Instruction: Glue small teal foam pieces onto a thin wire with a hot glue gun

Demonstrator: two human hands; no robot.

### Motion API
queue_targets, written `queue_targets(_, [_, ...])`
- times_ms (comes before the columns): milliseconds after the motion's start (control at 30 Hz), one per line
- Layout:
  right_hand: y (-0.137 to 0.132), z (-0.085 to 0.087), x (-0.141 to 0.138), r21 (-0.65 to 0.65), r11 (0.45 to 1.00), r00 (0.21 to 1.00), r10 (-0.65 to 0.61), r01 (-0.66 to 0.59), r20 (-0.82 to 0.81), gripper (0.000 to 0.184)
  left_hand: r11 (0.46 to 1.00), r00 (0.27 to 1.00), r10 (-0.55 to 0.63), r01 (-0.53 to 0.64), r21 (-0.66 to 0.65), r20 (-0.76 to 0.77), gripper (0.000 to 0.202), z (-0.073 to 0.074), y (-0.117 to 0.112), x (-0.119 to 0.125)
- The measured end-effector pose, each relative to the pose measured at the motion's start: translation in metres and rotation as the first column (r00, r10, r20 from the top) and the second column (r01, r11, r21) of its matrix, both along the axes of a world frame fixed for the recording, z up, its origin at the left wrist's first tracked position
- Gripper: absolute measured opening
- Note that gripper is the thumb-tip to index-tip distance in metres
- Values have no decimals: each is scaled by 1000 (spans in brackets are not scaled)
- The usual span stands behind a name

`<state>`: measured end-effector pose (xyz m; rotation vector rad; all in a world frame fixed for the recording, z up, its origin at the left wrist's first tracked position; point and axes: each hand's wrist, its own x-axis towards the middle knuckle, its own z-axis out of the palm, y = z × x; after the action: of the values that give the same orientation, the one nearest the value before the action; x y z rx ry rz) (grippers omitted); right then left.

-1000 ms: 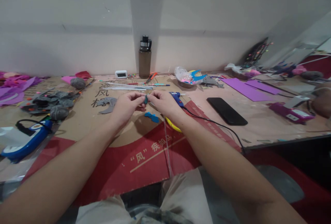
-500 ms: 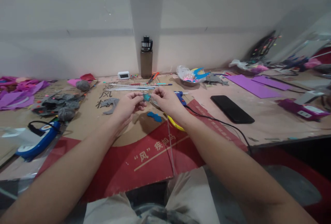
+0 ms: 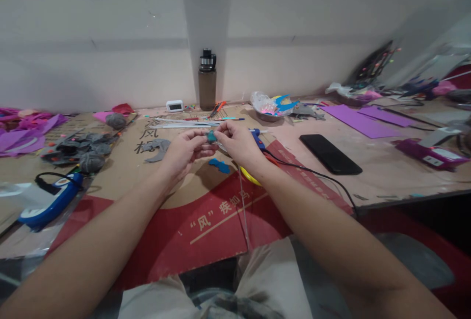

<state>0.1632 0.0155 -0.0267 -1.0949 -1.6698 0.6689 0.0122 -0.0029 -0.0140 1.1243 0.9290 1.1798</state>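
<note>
A small teal piece (image 3: 211, 136), too small to name, is pinched between my two hands above the cardboard. My left hand (image 3: 189, 149) grips its left side with thumb and fingertips. On the other side, the thumb and forefinger of my right hand (image 3: 235, 141) close on it. Below them a blue cut-out shape (image 3: 220, 165) lies on the cardboard sheet (image 3: 176, 235). Grey cut-out scraps (image 3: 158, 149) rest just left of my left hand. A blue glue gun (image 3: 258, 138) lies behind my right wrist, and a yellow curved handle (image 3: 250, 176) shows partly under it.
A dark bottle (image 3: 207, 81) stands by the wall beside a small white clock-like device (image 3: 174, 106). A bowl (image 3: 270, 115) holds colourful bits. To the right lie a black phone (image 3: 330, 154), purple sheets (image 3: 360, 120) and a purple power strip (image 3: 432, 154); a blue power strip (image 3: 55, 203) is left.
My left hand's fingers have shifted slightly right, closer to my right hand. The teal piece has turned a little and stays between both hands. The view has tilted slightly.
</note>
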Motion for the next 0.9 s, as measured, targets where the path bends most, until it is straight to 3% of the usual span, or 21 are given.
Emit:
queue_targets(433, [-1, -4, -5, -2, 1000, 1000, 22, -22, 21, 9, 995, 993, 82, -77, 62, -84, 20, -4, 2, -1])
queue_targets(600, [-1, -2, -7, -80, 996, 996, 35, -42, -80, 11, 992, 994, 96, -91, 82, -49, 16, -4, 0, 1])
queue_targets(700, [-3, 0, -6, -102, 995, 991, 10, -23, -133, 22, 993, 995, 96, -93, 70, -38, 15, -3, -1, 2])
queue_targets(800, [-9, 2, -4, 13, 999, 995, -27, 29, -99, 25, 991, 993, 118, -117, 58, -25, 18, -1, -1, 3])
queue_targets(900, [-16, 5, -4, 177, 983, 998, -51, 44, 34, 11, 991, 992, 122, -121, 64, -15, 18, 0, -1, 2])
